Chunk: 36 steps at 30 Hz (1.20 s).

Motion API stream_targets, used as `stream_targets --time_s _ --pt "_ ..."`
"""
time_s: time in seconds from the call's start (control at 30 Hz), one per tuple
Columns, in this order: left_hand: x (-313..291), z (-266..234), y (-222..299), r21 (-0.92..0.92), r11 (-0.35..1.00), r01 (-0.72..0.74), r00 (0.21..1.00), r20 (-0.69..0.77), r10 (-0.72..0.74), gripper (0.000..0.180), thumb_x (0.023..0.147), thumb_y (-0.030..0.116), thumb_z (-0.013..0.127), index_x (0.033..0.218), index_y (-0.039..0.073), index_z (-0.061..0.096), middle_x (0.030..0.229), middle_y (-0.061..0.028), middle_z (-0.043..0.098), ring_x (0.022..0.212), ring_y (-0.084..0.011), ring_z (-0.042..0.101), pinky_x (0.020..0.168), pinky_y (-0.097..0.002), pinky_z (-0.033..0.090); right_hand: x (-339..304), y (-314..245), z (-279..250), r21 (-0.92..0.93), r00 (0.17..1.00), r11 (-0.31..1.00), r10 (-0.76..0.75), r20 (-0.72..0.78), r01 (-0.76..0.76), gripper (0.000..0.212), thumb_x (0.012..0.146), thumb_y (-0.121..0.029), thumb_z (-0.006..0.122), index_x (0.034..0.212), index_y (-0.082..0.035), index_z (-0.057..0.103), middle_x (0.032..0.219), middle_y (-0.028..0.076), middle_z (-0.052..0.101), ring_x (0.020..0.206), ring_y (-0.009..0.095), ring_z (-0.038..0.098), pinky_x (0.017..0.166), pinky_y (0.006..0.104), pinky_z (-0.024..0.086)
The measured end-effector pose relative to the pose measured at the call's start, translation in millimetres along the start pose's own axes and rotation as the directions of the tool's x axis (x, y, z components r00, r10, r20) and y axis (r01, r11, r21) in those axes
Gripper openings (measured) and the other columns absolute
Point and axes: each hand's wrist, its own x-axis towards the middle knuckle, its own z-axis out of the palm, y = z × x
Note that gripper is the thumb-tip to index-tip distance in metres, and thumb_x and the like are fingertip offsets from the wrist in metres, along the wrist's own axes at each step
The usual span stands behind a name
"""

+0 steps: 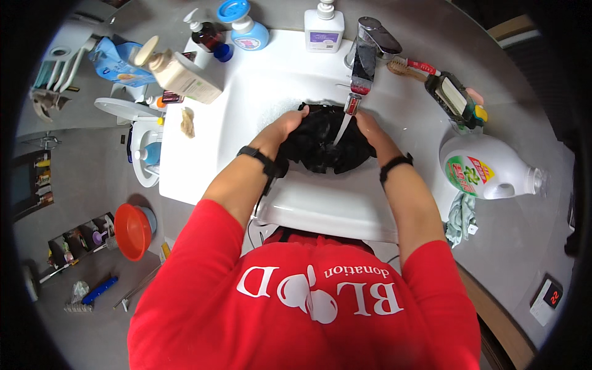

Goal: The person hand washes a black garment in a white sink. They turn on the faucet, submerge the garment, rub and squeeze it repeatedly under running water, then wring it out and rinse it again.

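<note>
A wet, bunched black cloth (pixel 324 145) is held over the white sink basin (pixel 246 102). On its left edge is my left hand (pixel 292 121), the thumb on top and the other fingers hidden by the fabric. My right hand (pixel 369 126) grips the opposite edge, its fingers mostly out of sight. Water (pixel 341 131) runs from the spout of the chrome faucet (pixel 362 68) onto the middle of the cloth. Some white foam (pixel 277 111) shows in the basin left of the cloth. What kind of garment it is, I cannot tell.
Pump bottles, including a beige one (pixel 185 77) and a white one (pixel 324 28), stand along the left and back. At right lie a brush (pixel 407 69), a large white detergent jug (pixel 484 166) and a grey-green rag (pixel 461 219). A toilet (pixel 146 163) and red basin (pixel 132 231) are at left.
</note>
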Motion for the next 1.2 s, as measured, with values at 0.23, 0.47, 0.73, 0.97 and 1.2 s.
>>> stream_targets --time_s 0.23,0.47,0.73,0.97,1.2 --pt "-114 -32 -30 0.247 0.835 -0.491 0.869 0.07 0.49 0.054 0.1 0.045 0.051 0.12 -0.004 0.061 0.111 -0.0106 0.068 0.098 -0.0204 0.062 0.092 -0.0327 0.047 -119 -11 -34 0.031 0.983 0.987 -0.151 -0.104 0.154 0.057 0.101 -0.046 0.041 0.118 0.005 0.059 0.115 0.026 0.063 0.111 0.039 0.058 0.096 0.04 0.042" --pt "-231 -8 22 0.42 0.426 -0.801 0.505 0.091 0.858 0.056 0.101 0.044 0.05 0.132 -0.002 0.053 0.122 -0.0082 0.063 0.112 -0.0151 0.053 0.103 -0.0304 0.038 -186 -116 -74 -0.134 0.766 0.832 -0.549 -0.334 0.538 0.04 0.102 -0.032 0.047 0.111 0.004 0.061 0.096 0.024 0.066 0.093 0.039 0.063 0.085 0.0413 0.047" --pt "-356 81 102 -0.31 0.098 -0.946 -0.026 0.374 0.927 0.058 0.097 0.033 0.063 0.139 0.001 0.041 0.122 -0.0065 0.059 0.105 -0.0132 0.054 0.097 -0.0284 0.042 -255 -287 -92 -0.587 -0.024 0.202 -0.935 -0.355 0.784 0.026 0.099 -0.015 0.044 0.115 -0.002 0.06 0.11 0.016 0.063 0.103 0.03 0.06 0.091 0.034 0.043" --pt "-268 86 38 0.029 0.3 -0.953 0.297 0.254 0.92 0.078 0.084 0.007 0.074 0.141 0.004 0.02 0.121 -0.0123 0.053 0.112 -0.0186 0.053 0.1 -0.0333 0.043 -210 -221 -51 -0.328 0.359 0.434 -0.895 -0.265 0.839 0.028 0.098 -0.026 0.053 0.109 -0.002 0.063 0.112 0.016 0.061 0.106 0.035 0.057 0.094 0.04 0.044" --pt "-229 92 -31 -0.011 0.546 -0.837 0.539 0.152 0.829 0.056 0.085 -0.001 0.065 0.135 0.004 0.039 0.12 -0.0121 0.055 0.114 -0.0198 0.053 0.098 -0.0345 0.045 -204 -9 4 -0.337 0.763 0.716 -0.646 0.01 0.611 0.126 0.057 -0.052 0.088 0.147 0.007 0.022 0.145 0.028 0.036 0.137 0.043 0.034 0.113 0.0485 0.03"
